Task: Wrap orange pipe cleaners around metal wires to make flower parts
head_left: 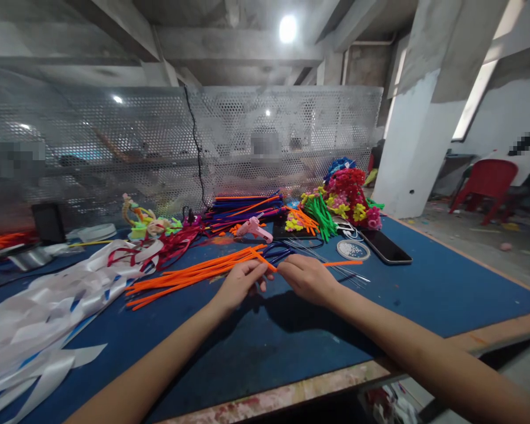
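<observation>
Both my hands meet over the middle of the blue table. An orange pipe cleaner runs between them. My left hand is closed in a pinch on it, its other fingers curled. Wrapped round the same stem, my right hand is a loose fist, and an orange end sticks out to its right. Left of my hands lies a bundle of orange pipe cleaners. Just behind my fingers are dark blue looped stems. Thin clear rods lie beside my right hand.
A pink glue gun stands behind the bundle. White ribbon spreads over the left side. To the right are a phone, a round dish of white beads, green stems and fuzzy flowers. A perforated metal screen borders the back.
</observation>
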Tool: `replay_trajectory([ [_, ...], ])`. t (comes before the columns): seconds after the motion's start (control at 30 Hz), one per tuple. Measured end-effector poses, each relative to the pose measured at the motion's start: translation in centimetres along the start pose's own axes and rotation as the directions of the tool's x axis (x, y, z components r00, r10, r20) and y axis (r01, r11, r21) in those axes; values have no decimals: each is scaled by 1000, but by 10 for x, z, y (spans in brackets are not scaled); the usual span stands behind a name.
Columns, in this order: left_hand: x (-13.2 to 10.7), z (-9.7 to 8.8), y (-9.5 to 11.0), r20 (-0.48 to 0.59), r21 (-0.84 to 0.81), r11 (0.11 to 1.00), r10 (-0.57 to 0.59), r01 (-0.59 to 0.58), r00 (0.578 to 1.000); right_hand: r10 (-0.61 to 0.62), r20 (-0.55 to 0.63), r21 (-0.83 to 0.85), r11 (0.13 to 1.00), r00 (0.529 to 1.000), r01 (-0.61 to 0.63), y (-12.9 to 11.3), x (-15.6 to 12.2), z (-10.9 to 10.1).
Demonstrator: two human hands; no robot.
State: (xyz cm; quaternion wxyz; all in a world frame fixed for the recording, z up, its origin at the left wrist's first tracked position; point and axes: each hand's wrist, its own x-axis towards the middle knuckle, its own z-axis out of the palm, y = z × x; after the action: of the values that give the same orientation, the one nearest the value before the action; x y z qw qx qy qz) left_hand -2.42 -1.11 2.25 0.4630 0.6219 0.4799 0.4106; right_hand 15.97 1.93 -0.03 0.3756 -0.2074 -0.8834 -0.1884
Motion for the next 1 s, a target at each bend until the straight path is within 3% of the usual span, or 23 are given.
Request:
replay_trajectory([
  [0.07,0,-1,-1,43,-158,986,-49,55,998,-25,-37,-7,1000,999,24,1,-1,0],
  [0.13,1,-2,-1,95,-333,923,-171,193,981,-79,-70,-27,997,994,77,1,-1,-1],
  [0.2,1,-4,-1,187,-456,807,-325,375,927,-153,-82,-65,987,985,148,0,-1,-4],
  [0.3,1,-9,-1,362,-471,667,-451,578,816,-278,-67,-129,955,958,268,-4,-1,-11],
  [0.37,0,-12,0,416,-415,676,-454,609,788,-324,-59,-152,938,944,313,-5,-1,-15],
  [0.43,-2,-15,1,413,-346,752,-415,561,811,-335,-60,-156,934,940,323,-6,-1,-15],
  [0.57,-3,-16,7,314,-118,939,-274,324,909,-287,-74,-120,953,955,277,-6,-2,-10],
  [0.7,-4,-14,12,226,176,983,-92,53,970,-215,-66,-31,977,974,213,-8,-4,-2],
  [0.77,-7,-12,14,189,350,929,55,-119,981,-172,-64,-3,985,983,172,-9,-4,0],
  [0.87,-14,-9,15,159,647,683,314,-339,936,-99,-66,17,995,993,100,-10,-5,3],
  [0.93,-17,-6,14,142,761,540,402,-360,904,-70,-72,20,997,995,72,-10,-5,3],
  [1.0,-17,-4,12,98,794,529,377,-301,921,-78,-77,5,997,994,79,-9,-5,3],
])
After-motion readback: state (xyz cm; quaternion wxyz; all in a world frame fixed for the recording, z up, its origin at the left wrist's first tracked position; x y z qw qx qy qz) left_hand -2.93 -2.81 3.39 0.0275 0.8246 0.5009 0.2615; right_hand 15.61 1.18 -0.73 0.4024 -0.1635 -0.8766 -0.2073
